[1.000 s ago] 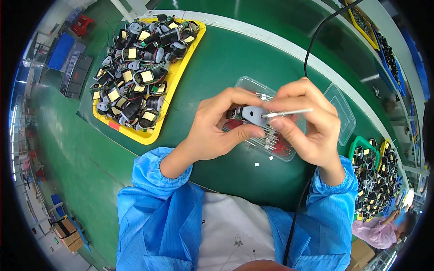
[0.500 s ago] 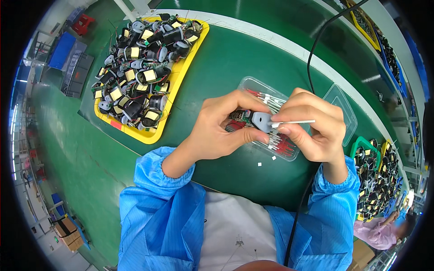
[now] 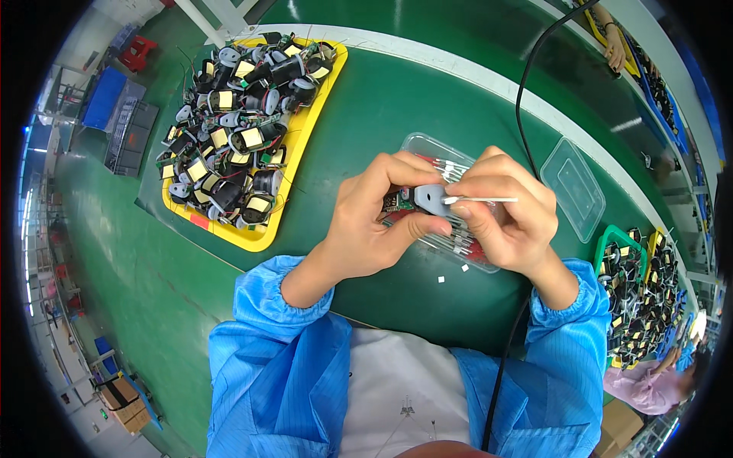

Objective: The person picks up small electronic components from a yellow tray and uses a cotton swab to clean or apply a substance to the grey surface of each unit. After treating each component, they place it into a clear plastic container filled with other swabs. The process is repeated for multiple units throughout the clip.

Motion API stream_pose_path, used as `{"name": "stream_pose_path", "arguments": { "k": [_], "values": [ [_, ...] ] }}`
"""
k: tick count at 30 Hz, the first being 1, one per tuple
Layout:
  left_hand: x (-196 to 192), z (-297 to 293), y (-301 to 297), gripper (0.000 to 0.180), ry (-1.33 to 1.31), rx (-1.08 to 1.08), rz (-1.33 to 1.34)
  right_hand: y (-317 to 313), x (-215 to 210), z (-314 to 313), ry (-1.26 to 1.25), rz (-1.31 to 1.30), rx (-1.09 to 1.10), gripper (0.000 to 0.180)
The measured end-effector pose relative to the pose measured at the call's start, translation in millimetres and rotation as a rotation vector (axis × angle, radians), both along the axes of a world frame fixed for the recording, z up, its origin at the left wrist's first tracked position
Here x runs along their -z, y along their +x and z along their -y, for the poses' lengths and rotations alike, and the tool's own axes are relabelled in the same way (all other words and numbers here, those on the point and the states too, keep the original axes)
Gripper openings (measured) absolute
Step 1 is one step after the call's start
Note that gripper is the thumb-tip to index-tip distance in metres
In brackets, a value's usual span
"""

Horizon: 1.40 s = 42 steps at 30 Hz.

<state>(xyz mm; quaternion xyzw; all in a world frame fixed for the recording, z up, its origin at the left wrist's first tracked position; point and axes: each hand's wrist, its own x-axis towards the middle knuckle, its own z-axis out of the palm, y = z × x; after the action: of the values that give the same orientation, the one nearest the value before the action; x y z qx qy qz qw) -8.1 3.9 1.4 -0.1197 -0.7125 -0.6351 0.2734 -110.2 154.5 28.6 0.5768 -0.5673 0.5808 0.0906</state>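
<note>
My left hand grips a small motor-like assembly between thumb and fingers. It has a grey rounded end cap with a dark hole, and a green circuit board shows beside it. My right hand pinches a thin white stick-like piece, its inner end against the right edge of the grey cap. Fingertips cover part of that contact. Below both hands sits a clear plastic box of thin white-and-silver leads with red ends, partly hidden by my hands.
A yellow tray heaped with similar assemblies stands at left. Right of the box lies a clear lid. Two white scraps are on the green table. A black cable crosses the right side. Further right are a green-rimmed tray and a person in pink.
Both hands and the held assembly have shifted slightly left in the picture, still together. The white stick stays against the grey cap. Another person's hand has appeared at the upper right.
</note>
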Motion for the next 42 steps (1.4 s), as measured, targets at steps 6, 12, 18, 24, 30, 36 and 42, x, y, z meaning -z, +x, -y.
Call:
{"name": "stream_pose_path", "arguments": {
  "k": [6, 12, 18, 24, 30, 36, 42],
  "values": [
    [-1.8, 2.4, -1.4, 0.042, -0.226, -0.072, -0.094, 9.5, -8.2, -4.0, 0.144, 0.058, 0.081, 0.014],
    [-6.5, 5.4, 1.1, 0.038, -0.024, 0.085, 0.005, 5.9, -9.1, -3.4, 0.102, 0.037, -0.025, 0.013],
    [-5.9, 3.3, -1.7, 0.038, 0.01, 0.063, 0.047, -0.3, -18.0, -6.9, 0.202, 0.097, 0.009, 0.012],
    [-8.3, 3.3, -1.4, 0.041, -0.028, 0.099, 0.066, -0.7, -14.5, -9.1, 0.227, 0.199, -0.003, 0.012],
    [-7.3, 4.7, -1.2, 0.04, -0.055, 0.13, 0.036, 5.5, -11.7, -5.8, 0.155, 0.081, 0.026, 0.009],
    [-3.9, -8.1, -1.7, 0.035, 0.063, 0.042, 0.065, 8.8, -9.3, -6.4, 0.251, 0.268, 0.083, 0.009],
    [-3.2, -7.4, -5.5, 0.037, 0.159, 0.089, 0.086, -1.2, -9.1, -1.9, 0.231, 0.409, -0.023, 0.018]
  ]
}}
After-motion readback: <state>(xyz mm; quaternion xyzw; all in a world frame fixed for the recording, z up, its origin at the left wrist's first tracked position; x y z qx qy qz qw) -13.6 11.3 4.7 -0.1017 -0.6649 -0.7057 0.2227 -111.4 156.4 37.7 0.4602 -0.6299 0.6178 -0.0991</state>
